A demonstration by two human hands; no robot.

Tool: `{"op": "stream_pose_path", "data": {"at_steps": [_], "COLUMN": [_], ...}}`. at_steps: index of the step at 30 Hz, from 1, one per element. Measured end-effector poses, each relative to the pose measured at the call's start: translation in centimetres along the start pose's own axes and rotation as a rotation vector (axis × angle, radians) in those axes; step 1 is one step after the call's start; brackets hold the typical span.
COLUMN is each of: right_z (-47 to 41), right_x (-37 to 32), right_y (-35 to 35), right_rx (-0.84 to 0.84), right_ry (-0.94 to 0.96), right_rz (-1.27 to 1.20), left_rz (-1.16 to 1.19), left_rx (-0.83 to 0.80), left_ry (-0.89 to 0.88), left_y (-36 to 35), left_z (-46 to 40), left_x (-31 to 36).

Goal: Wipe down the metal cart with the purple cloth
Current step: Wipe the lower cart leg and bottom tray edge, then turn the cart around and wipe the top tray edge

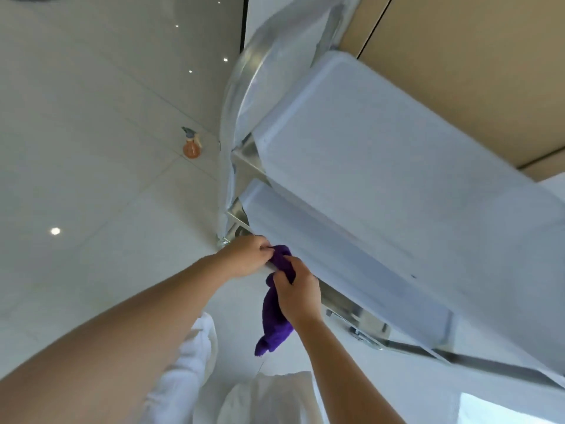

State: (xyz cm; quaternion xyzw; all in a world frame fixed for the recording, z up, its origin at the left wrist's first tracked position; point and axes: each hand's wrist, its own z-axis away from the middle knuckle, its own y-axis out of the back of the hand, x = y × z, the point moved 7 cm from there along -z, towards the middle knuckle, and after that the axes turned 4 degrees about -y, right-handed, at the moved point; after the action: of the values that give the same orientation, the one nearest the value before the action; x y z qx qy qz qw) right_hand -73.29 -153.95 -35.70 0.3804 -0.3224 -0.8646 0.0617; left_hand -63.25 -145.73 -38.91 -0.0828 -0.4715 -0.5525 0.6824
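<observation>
Both hands, left hand and right hand, grip the purple cloth at the metal cart lower edge.

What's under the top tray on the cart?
Under the top tray sits a second tray on the metal cart. Most of that lower tray is covered, so its contents can't be seen.

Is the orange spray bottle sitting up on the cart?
No, the orange spray bottle stands on the tiled floor beside the metal cart, away from both hands.
</observation>
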Motion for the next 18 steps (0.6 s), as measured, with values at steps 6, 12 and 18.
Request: {"op": "stream_pose_path", "data": {"at_steps": [6,12,18], "right_z": [5.1,7.7,5.4], "right_x": [-10.7,-17.2,-21.1], "right_y": [6.6,10.6,12.4], "right_rx": [0.100,0.175,0.146], "right_ry": [0.063,0.053,-0.081], "right_rz": [-0.205,-0.352,-0.554], "left_rz": [0.590,0.487,0.463], "left_rx": [-0.027,0.005,0.364], "left_ry": [0.056,-0.101,-0.168], "left_y": [7.2,14.3,24.2], "left_z": [7.5,10.7,8.8], "left_x": [7.3,12.7,14.6]}}
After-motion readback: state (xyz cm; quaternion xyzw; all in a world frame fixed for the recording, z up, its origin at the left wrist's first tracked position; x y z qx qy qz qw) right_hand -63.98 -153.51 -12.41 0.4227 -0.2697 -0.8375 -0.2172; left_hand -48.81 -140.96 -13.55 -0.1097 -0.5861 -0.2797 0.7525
